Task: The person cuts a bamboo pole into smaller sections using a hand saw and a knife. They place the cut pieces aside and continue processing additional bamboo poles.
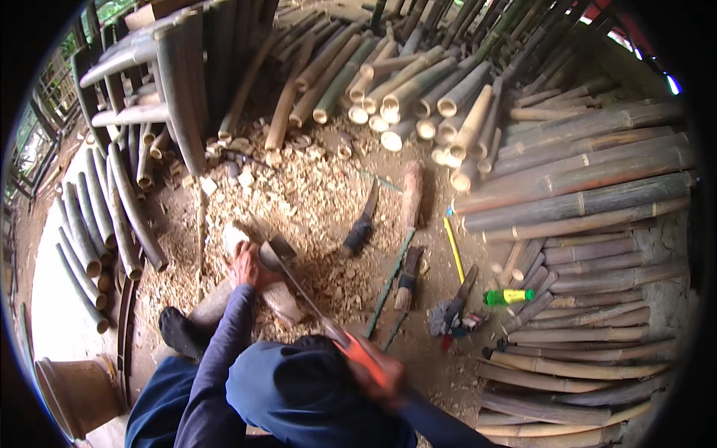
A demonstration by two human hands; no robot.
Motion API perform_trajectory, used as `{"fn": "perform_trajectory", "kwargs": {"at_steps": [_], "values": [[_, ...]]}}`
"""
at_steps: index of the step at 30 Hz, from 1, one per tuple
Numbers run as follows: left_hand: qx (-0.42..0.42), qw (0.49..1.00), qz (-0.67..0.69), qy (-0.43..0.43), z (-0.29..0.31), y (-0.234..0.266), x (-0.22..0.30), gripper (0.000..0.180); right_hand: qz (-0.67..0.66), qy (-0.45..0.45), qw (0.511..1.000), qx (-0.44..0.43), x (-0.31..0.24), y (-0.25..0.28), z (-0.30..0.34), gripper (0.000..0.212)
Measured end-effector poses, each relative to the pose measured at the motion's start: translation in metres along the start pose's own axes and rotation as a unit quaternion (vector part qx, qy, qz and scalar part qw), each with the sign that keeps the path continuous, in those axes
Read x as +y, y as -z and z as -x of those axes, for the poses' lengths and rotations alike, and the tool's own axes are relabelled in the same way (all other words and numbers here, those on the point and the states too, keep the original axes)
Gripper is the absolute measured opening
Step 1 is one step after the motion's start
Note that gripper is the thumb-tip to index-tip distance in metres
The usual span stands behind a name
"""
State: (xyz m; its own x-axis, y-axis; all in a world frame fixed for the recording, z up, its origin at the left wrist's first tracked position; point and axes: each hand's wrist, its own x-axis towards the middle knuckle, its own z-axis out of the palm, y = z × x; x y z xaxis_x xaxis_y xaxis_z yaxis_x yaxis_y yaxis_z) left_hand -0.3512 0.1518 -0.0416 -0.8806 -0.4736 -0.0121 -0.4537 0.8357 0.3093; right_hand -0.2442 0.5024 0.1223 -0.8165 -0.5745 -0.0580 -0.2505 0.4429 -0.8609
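Observation:
My left hand [245,267] is closed around a grey bamboo pole [277,254] close to its far end. The pole lies slantwise across a pale wooden block [282,302] on the ground. In my right hand [385,381] is the orange handle of a handsaw [317,308]. The saw's blade reaches up and left to the pole, just right of my left hand; whether its teeth have cut in cannot be made out. A foot in a black sock [181,334] rests by the pole's near end.
Wood chips [284,187] cover the ground ahead. Dark-handled blades [361,228], a yellow stick [454,245] and a green bottle [509,296] lie to the right. Bamboo poles [582,201] are stacked right and behind. A brown bucket [81,392] stands near left, a bamboo frame [160,89] far left.

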Motion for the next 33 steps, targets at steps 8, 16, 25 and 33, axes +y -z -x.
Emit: {"fn": "perform_trajectory", "kwargs": {"at_steps": [8, 16, 25, 33], "values": [[-0.058, 0.998, 0.018, 0.003, 0.012, -0.002, 0.046, 0.09, 0.041, 0.105, 0.988, 0.102, 0.017, -0.04, -0.124, 0.049], [-0.025, 0.999, 0.018, -0.012, 0.016, 0.0, 0.012, 0.08, -0.02, 0.005, 0.998, 0.065, -0.013, 0.029, 0.054, 0.045], [-0.022, 0.999, 0.033, -0.01, 0.01, 0.005, 0.016, 0.083, 0.027, 0.164, 0.977, 0.136, 0.018, -0.034, -0.082, 0.042], [-0.031, 0.999, 0.026, -0.001, 0.014, 0.003, 0.032, 0.085, 0.02, 0.117, 0.986, 0.118, 0.032, -0.037, -0.088, 0.039]]}}
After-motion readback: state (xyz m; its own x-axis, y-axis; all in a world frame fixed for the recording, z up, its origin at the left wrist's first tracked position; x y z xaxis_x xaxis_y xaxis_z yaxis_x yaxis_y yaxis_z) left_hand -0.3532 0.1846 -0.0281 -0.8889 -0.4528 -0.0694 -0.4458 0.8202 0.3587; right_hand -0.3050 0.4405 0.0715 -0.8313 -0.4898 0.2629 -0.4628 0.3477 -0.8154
